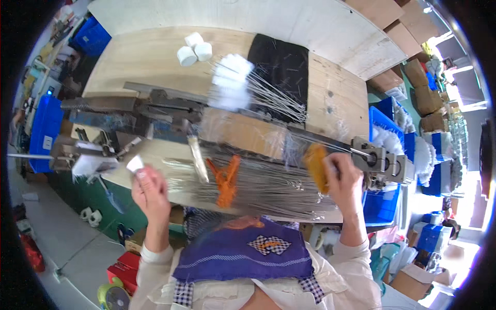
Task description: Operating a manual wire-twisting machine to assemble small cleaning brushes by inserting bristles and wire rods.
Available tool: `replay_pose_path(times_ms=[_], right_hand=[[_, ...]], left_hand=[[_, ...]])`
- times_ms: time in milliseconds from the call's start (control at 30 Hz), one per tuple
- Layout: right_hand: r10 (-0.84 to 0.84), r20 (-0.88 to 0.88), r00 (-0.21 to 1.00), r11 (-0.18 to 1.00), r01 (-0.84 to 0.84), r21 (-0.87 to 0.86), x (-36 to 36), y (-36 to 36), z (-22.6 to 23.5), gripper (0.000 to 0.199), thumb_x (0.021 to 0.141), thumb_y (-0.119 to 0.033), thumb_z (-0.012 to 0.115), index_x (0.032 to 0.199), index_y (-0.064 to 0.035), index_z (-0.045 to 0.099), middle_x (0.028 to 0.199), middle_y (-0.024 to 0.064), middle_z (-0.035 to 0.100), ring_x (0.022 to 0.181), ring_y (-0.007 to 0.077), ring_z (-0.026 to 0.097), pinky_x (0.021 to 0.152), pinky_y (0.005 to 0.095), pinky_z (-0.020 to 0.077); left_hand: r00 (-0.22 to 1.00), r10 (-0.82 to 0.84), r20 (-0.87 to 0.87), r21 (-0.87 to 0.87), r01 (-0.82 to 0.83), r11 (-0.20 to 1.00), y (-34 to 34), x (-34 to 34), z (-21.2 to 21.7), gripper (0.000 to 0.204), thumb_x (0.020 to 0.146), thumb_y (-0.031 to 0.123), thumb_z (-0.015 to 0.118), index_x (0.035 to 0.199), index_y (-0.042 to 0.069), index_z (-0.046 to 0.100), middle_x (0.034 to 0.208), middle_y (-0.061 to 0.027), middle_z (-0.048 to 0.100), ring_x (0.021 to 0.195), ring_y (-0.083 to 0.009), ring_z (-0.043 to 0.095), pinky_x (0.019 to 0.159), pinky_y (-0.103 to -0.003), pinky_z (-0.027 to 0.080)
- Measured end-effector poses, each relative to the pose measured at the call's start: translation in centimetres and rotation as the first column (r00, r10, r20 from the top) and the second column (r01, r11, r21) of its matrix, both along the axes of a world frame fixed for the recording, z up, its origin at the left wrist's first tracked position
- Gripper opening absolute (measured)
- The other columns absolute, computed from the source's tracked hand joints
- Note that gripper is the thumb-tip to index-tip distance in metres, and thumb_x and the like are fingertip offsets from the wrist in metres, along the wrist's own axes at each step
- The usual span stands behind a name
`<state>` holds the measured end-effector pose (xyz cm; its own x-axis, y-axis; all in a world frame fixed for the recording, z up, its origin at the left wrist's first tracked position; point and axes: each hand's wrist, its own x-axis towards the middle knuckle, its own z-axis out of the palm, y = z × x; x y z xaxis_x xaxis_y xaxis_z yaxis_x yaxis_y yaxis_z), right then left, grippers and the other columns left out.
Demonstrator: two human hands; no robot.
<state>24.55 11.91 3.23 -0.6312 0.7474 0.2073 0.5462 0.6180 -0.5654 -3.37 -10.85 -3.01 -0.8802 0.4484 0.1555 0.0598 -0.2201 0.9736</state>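
My left hand (150, 191) is raised over the near edge of the wooden workbench (150, 57) and pinches a small white piece (135, 164) between its fingertips. My right hand (343, 181) grips an orange-yellow pad (316, 166) beside a grey metal clamp block (380, 161). Between the hands lies a wide bundle of thin metal wires (268, 186), with an orange clip (225, 178) lying on it. Finished white fluffy-tipped wires (232, 82) fan out over a black cloth (281, 64) farther back.
A long metal machine (150, 111) crosses the bench on the left. Three white rolls (194, 49) stand at the far side. Blue bins (385, 121) with white fluff sit to the right, another blue bin (44, 129) to the left. Cardboard boxes (421, 88) are stacked beyond.
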Motion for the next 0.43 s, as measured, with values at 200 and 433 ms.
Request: replay_pose_path(times_ms=[200, 433], right_hand=[[-0.169, -0.258, 0.951, 0.961, 0.216, 0.169, -1.7, 4.0, 2.4, 0.01, 0.091, -0.011, 0.063, 0.096, -0.0023, 0.061, 0.076, 0.0148, 0.065, 0.064, 0.0212, 0.065, 0.06, 0.0306, 0.0496], [-0.143, -0.148, 0.979, 0.965, 0.171, 0.199, -1.4, 5.8, 1.3, 0.012, 0.092, -0.007, 0.058, 0.104, -0.0033, 0.06, 0.085, 0.0204, 0.066, 0.077, 0.0272, 0.07, 0.064, 0.0352, 0.051]], left_hand=[[0.049, -0.83, 0.555, 0.233, 0.949, 0.212, 15.5, 10.8, 4.2, 0.033, 0.103, 0.032, 0.041, 0.087, 0.005, 0.05, 0.063, 0.0035, 0.04, 0.052, -0.0063, 0.034, 0.046, -0.021, 0.031], [0.476, -0.684, 0.553, 0.243, 0.692, 0.679, 15.2, 7.8, -1.2, 0.023, 0.096, 0.031, 0.053, 0.088, 0.009, 0.05, 0.059, 0.0032, 0.039, 0.044, -0.0084, 0.032, 0.037, -0.027, 0.023]])
